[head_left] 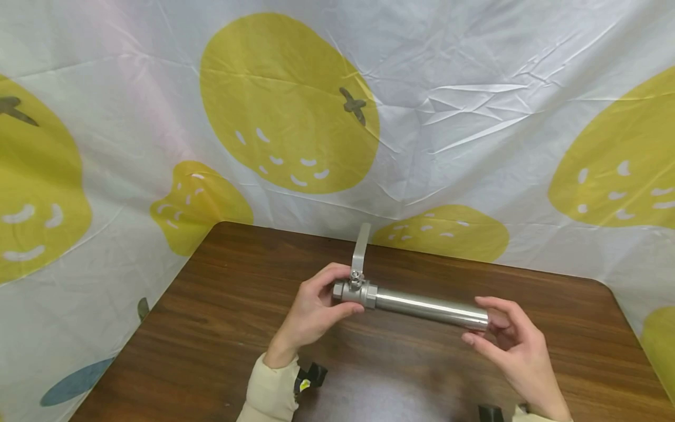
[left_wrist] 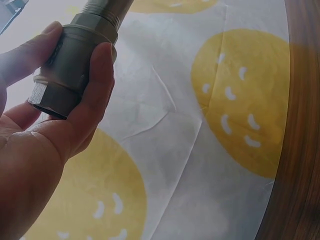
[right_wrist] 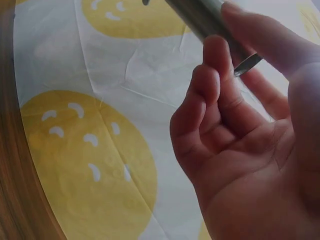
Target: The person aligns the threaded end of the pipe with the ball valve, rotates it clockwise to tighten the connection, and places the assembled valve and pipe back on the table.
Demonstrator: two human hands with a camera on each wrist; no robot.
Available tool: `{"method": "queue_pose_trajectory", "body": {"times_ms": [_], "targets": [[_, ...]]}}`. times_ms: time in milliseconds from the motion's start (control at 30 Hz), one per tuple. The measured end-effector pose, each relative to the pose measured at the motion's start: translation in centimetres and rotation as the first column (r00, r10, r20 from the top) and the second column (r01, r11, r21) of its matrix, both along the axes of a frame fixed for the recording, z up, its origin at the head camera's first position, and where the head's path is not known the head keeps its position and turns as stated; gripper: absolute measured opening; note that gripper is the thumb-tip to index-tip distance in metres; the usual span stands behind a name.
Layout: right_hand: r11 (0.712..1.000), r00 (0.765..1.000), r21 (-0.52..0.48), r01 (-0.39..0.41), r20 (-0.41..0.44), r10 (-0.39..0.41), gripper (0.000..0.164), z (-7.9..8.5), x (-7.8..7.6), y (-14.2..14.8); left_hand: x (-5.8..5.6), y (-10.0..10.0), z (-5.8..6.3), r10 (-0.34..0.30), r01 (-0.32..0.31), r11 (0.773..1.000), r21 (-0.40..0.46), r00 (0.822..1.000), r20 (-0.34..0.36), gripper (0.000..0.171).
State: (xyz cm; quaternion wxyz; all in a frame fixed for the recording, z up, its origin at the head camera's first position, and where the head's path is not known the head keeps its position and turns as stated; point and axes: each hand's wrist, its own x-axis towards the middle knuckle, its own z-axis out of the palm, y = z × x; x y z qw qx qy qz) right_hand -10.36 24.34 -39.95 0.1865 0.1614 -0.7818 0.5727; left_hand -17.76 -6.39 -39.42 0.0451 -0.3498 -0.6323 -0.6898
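A steel ball valve (head_left: 354,295) with a flat lever handle (head_left: 361,249) is joined to a shiny metal pipe (head_left: 432,309). Both are held above the table, with the lever pointing away toward the back. At the valve body, my left hand (head_left: 311,308) grips it between thumb and fingers; the left wrist view shows the valve's hexagonal open end (left_wrist: 52,100) near the palm. My right hand (head_left: 519,346) holds the pipe's far end between thumb and fingers. In the right wrist view, the pipe's rim (right_wrist: 247,65) shows between the fingers, the rest of them curled.
Below the hands is a dark wood-grain table (head_left: 211,328) with rounded back corners. A white cloth (head_left: 448,117) printed with yellow fruit hangs behind the table and at its sides. Black wrist mounts (head_left: 316,374) are on the sleeves.
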Motion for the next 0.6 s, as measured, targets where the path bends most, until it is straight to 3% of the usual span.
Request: {"method": "queue_pose_trajectory", "body": {"times_ms": [167,400,500,600], "targets": [[0.995,0.988,-0.034,-0.093,-0.125,0.088,0.055,-0.43,-0.23,0.15,-0.04,-0.15,0.03,-0.017,0.018,1.0,0.014,1.0,-0.006,0.046],[0.996,0.987,0.0,-0.088,-0.131,0.088,0.054,-0.49,-0.25,0.17,-0.08,-0.21,0.0,-0.027,0.027,0.999,0.018,0.999,-0.017,0.046],[0.983,0.972,-0.072,-0.169,-0.175,0.154,0.052,-0.48,-0.53,0.11,-0.06,-0.22,0.02,-0.024,0.025,1.0,0.014,1.0,-0.018,0.046],[0.956,0.941,-0.135,-0.26,-0.256,0.22,0.05,-0.47,-0.93,0.05,-0.05,-0.19,0.05,-0.023,0.024,1.0,0.012,0.999,-0.023,0.046]]}}
